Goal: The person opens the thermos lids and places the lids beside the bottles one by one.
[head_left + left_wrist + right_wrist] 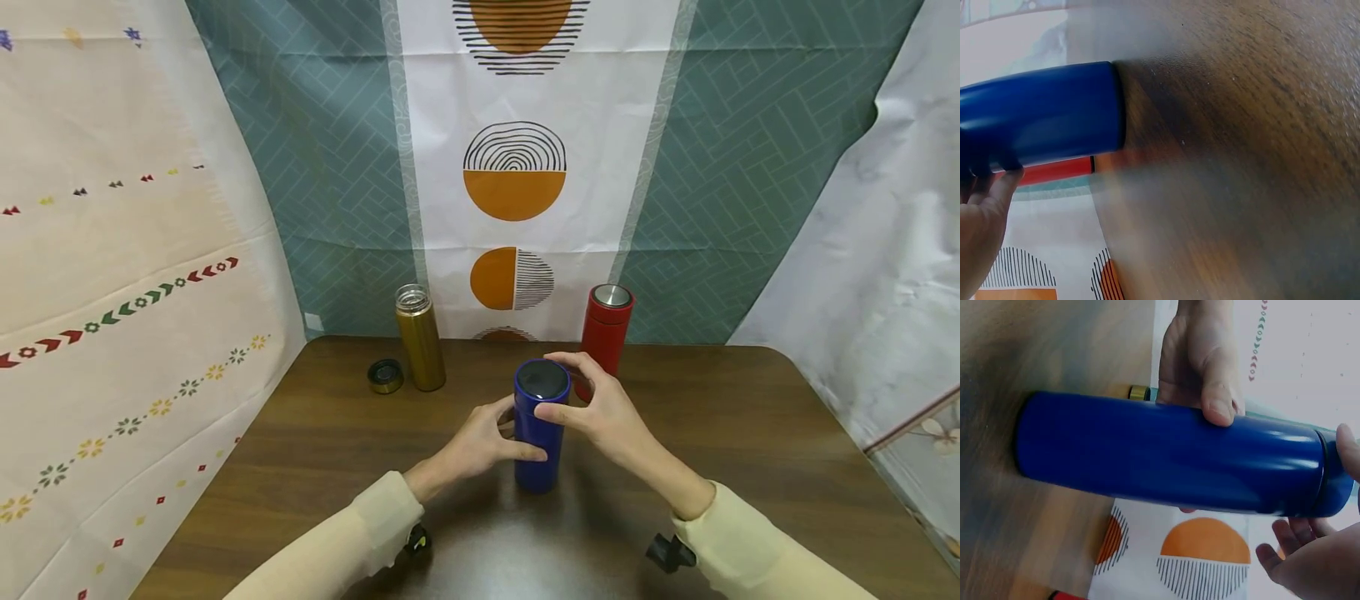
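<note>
A blue bottle [537, 450] with a dark, shiny cap top stands upright on the wooden table, in front of a red bottle. My left hand [480, 440] grips its body from the left, thumb across the front; the right wrist view shows this left hand [1200, 369] around the middle of the blue bottle [1147, 450]. At the cap, my right hand [603, 412] holds the rim between thumb and fingers, and in the right wrist view the right hand [1316, 562] has its thumb on the cap [1334, 487]. Some fingertips are hidden behind the bottle.
An uncapped gold bottle [423, 350] stands at the back left of the table [315, 467], with its black-and-gold cap [386, 376] beside it. The red bottle [606, 329], its lid on, stands behind my right hand. A patterned cloth [517, 100] hangs beyond the table's back edge.
</note>
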The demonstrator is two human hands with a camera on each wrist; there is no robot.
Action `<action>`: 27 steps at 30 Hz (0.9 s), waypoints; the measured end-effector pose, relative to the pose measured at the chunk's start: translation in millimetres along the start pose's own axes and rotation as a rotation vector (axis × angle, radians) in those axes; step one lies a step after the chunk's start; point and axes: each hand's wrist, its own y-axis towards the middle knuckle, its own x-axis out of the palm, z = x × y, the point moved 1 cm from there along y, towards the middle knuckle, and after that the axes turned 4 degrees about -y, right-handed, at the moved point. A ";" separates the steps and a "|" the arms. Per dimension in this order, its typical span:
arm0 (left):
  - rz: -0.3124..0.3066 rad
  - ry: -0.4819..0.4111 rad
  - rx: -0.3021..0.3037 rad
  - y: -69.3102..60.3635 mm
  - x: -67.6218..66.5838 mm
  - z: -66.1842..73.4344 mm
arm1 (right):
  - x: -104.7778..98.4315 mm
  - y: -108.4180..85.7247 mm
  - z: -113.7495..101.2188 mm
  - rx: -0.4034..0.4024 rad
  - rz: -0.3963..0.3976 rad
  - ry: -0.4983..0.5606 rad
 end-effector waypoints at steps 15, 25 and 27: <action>-0.018 0.015 -0.012 2.9 -2.6 -1.2 | -32.9 35.4 19.0 -0.098 -0.414 0.144; -0.006 0.009 -0.005 2.6 -1.4 -1.8 | -21.5 14.3 11.9 -0.045 -0.295 0.143; -0.007 0.012 -0.008 2.0 -1.4 -1.6 | -14.8 7.1 7.5 -0.038 -0.199 0.088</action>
